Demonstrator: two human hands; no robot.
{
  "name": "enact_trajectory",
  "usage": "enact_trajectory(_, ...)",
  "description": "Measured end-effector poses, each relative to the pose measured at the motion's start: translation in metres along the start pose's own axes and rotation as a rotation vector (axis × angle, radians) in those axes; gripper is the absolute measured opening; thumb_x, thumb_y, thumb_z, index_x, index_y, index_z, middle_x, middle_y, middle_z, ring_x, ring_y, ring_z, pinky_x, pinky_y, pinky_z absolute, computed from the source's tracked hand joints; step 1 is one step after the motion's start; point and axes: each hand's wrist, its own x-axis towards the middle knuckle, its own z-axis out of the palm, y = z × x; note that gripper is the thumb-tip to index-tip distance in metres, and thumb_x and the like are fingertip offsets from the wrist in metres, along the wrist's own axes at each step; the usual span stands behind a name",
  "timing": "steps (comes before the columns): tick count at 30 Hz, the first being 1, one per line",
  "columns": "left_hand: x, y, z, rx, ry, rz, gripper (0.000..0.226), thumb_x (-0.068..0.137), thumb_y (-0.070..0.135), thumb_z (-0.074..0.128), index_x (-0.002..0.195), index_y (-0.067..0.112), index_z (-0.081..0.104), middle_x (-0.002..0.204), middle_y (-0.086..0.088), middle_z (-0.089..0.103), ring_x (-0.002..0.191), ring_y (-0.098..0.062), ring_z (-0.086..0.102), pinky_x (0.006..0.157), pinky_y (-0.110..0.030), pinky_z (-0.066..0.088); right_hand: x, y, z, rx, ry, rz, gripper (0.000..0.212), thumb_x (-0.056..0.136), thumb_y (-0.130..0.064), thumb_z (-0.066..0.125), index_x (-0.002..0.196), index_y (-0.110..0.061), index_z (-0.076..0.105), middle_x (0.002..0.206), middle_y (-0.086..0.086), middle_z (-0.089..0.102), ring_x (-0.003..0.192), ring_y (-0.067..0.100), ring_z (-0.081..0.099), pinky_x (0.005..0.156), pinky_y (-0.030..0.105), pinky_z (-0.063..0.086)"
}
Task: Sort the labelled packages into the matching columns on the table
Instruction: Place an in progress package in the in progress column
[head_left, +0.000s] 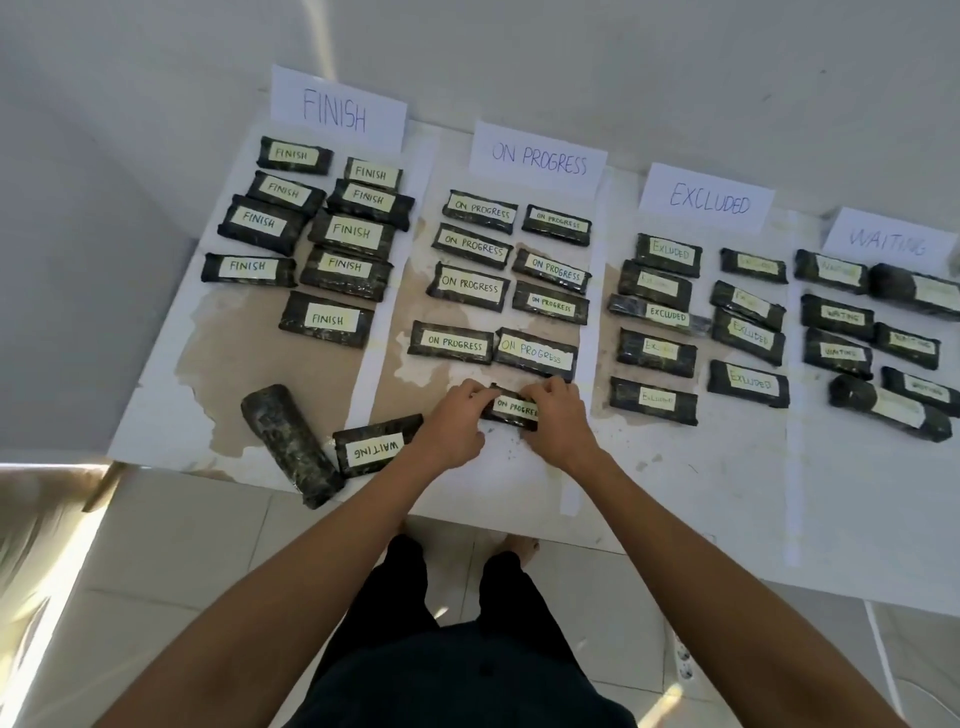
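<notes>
Standing at the near edge of a white, peeling worktop (675, 467), a person works over rows of dark wrapped packages, each with a pale handwritten label

At far left a paper header reading FINISH (336, 110) heads a column of FINISH packages (327, 319). Nearer, at the worktop's front edge, lies an unlabelled dark package (291, 444) with its label side not showing, and just beside it a package reading WAITING (375, 446), its writing upside down to the camera; both sit outside the WAITING column.

Next comes the ON PROGRESS header (539, 158), with ON PROGRESS packages (451, 343) in two loose rows below it. At the near end of this column both hands meet on one more ON PROGRESS package (514, 408): the left hand (453, 423) pinches its left end and the right hand (558, 415) its right end, fingers closed on the package. Whether it rests on the worktop or is just lifted I cannot tell.

Further right the EXCLUDED header (709, 200) tops a column of EXCLUDED packages (748, 383), some labels too glared to read. At far right the WAITING header (888, 241) stands over blurred WAITING packages (837, 315)
</notes>
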Motion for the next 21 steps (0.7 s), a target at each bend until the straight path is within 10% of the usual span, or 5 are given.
enact_trajectory(14, -0.077, -0.087, -0.034, 0.469, 0.087, -0.041, 0.070, 0.063, 0.022, 0.074, 0.127, 0.020, 0.046, 0.111, -0.006, 0.051, 0.095, -0.029, 0.050, 0.075, -0.036, 0.042, -0.008, -0.118, 0.033, 0.069, -0.092, -0.214, 0.052, 0.078, -0.011, 0.062, 0.128, -0.016, 0.048, 0.120, 0.011, 0.043, 0.107, 0.029, 0.042, 0.092, 0.038, 0.040)
enact_trajectory(21, -0.063, -0.059, -0.052, -0.108, 0.097, -0.255, 0.097, 0.068, 0.043, 0.073, 0.144, 0.029, 0.015, 0.113, -0.011, 0.047, 0.098, -0.028, 0.053, 0.081, -0.041, 0.051, -0.030, -0.125, 0.016, 0.749, -0.097, 0.127, 0.063, 0.080, -0.009, 0.065, 0.136, -0.021, 0.039, 0.121, 0.005, 0.044, 0.102, 0.020, 0.054, 0.084, 0.028, 0.049)
